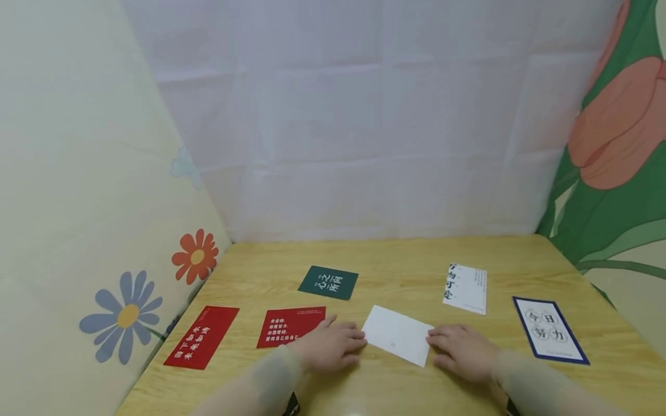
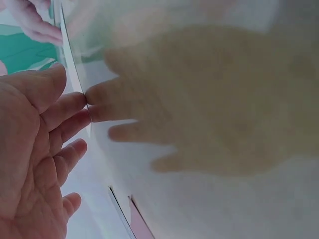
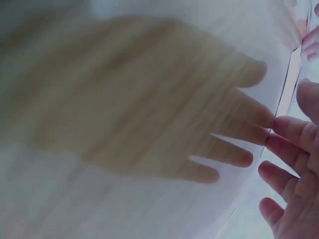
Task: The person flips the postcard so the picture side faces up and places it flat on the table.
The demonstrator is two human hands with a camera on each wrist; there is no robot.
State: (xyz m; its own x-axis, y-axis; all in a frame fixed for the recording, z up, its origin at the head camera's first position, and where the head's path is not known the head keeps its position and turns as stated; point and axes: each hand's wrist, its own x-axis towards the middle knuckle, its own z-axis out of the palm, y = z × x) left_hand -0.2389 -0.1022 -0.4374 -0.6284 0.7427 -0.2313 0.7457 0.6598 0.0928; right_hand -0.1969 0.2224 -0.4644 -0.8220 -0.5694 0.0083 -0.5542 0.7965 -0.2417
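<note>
A white card [image 1: 398, 335] with a tiny mark near its lower edge lies flat and slightly turned on the table, between both hands. The left hand [image 1: 333, 348] touches its left edge with the fingertips, fingers nearly straight. From the other side, the right hand [image 1: 465, 351] has its fingertips at the card's right edge, fingers also extended. In each wrist view, the index and middle fingertips meet the thin card edge, and the glossy tabletop mirrors the hand. A red card with white writing [image 1: 281, 328] is partly covered from view by the left hand.
Another red card [image 1: 202, 337] lies far left. Behind are a dark green card [image 1: 329, 282] and a white card with dark writing [image 1: 465, 289]. A blue-bordered card [image 1: 551, 330] lies at right. Cloth walls [image 1: 374, 127] enclose the wooden table [image 1: 400, 254].
</note>
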